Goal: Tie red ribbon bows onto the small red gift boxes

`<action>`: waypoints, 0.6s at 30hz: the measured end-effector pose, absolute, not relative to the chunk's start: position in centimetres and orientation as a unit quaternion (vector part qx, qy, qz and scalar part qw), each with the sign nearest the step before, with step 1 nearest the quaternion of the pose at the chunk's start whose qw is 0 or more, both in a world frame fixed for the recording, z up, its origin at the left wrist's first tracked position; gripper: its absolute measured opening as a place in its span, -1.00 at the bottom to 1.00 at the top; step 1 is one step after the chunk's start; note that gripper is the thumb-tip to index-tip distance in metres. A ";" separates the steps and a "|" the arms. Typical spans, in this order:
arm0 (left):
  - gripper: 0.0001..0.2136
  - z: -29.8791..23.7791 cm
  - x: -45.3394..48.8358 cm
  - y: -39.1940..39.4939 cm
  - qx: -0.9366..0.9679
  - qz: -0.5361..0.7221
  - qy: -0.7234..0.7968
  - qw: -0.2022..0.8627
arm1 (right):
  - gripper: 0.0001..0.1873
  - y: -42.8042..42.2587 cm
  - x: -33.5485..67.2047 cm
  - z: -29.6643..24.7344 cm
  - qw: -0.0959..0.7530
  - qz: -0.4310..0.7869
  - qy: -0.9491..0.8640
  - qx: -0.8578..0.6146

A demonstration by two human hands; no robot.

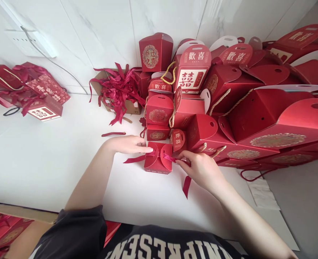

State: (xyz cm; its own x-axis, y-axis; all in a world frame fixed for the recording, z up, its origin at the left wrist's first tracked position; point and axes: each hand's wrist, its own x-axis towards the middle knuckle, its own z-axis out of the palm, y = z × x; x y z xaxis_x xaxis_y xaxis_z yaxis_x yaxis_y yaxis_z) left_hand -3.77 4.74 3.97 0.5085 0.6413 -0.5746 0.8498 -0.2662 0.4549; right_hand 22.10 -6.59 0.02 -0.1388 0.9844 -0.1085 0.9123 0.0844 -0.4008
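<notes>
A small red gift box (157, 166) stands on the white tabletop with its two rounded flaps folded toward each other. Dark red ribbon (170, 158) runs through the holes in the flaps. One ribbon tail (134, 159) lies to the left, and the other hangs down past my right hand. My left hand (130, 144) is closed at the box's left flap, its thumb tip on the flap beside the ribbon. At the right, my right hand (198, 165) pinches the ribbon between thumb and fingers, drawn out from the right hole.
Behind the box, a carton of loose ribbons (121, 90) sits near the tiled wall. Stacked red boxes (277, 122) with rope handles crowd the right. More boxes (44, 109) lie at far left, below a power strip (31, 43). One loose strap (113, 134) lies beyond my left hand.
</notes>
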 end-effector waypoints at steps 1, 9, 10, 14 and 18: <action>-0.45 3.8 -3.8 4.9 0.790 -0.155 0.462 0.371 | -0.82 -6.6 22.1 0.0 0.092 0.190 -0.734 -0.646; -0.56 3.2 -3.1 5.3 0.792 -0.159 0.386 0.446 | -0.83 -6.2 22.0 -0.2 0.086 0.223 -0.733 -0.637; -0.60 3.3 -3.3 5.3 0.789 -0.154 0.372 0.464 | -0.82 -6.2 22.1 -0.2 0.087 0.227 -0.732 -0.637; -0.68 4.2 -4.4 5.5 0.783 -0.123 0.341 0.506 | -0.76 -6.3 22.4 -0.2 0.087 0.229 -0.729 -0.639; -0.68 5.1 -6.1 5.8 0.781 -0.109 0.365 0.495 | -0.67 -6.4 22.9 0.3 0.098 0.240 -0.734 -0.628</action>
